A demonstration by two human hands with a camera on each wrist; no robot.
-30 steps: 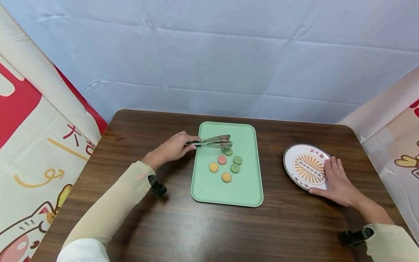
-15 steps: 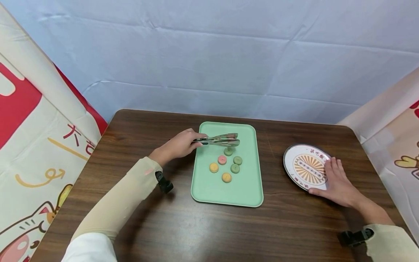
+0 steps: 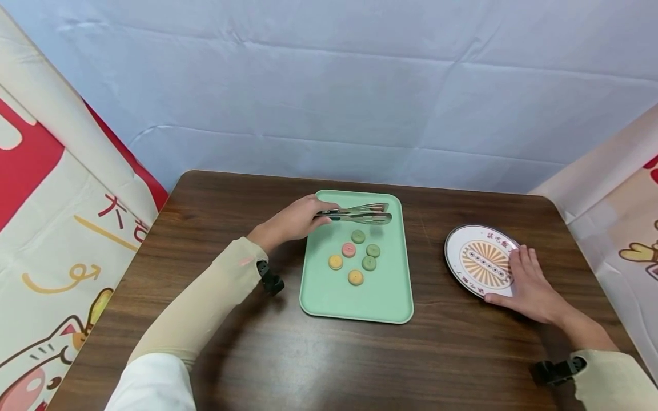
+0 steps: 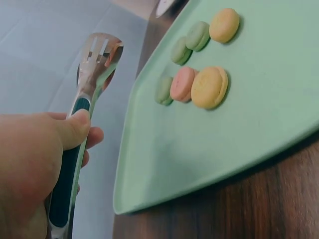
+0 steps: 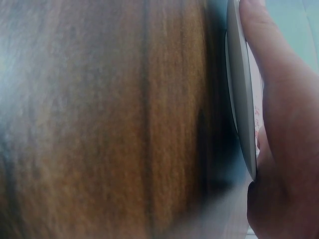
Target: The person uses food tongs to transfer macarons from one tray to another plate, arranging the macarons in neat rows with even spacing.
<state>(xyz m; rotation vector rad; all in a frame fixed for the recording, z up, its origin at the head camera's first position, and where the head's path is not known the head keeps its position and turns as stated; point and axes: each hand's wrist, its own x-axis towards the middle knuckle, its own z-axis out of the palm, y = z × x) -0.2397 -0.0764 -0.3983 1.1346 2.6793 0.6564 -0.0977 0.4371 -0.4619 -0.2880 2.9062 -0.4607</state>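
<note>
Left hand [image 3: 295, 220]: fingers curled round tongs [image 3: 357, 217], at left edge of tray [image 3: 354, 302]. Right hand [image 3: 532, 291]: fingers extended over right rim of plate [image 3: 483, 262], apparently steadying it.

On the table [image 3: 308, 359], a plate [image 3: 475, 248] lies at the tray's [image 3: 354, 305] three o'clock. Six macarons [image 3: 348, 250] sit about the tray's middle; tongs [image 3: 372, 217] are above its twelve, left grip [image 3: 300, 218] at ten; right grip [image 3: 533, 292] on the plate's four.

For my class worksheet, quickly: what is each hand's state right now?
Left hand: closed, holding the tongs.
Right hand: open, resting on the plate.
</note>
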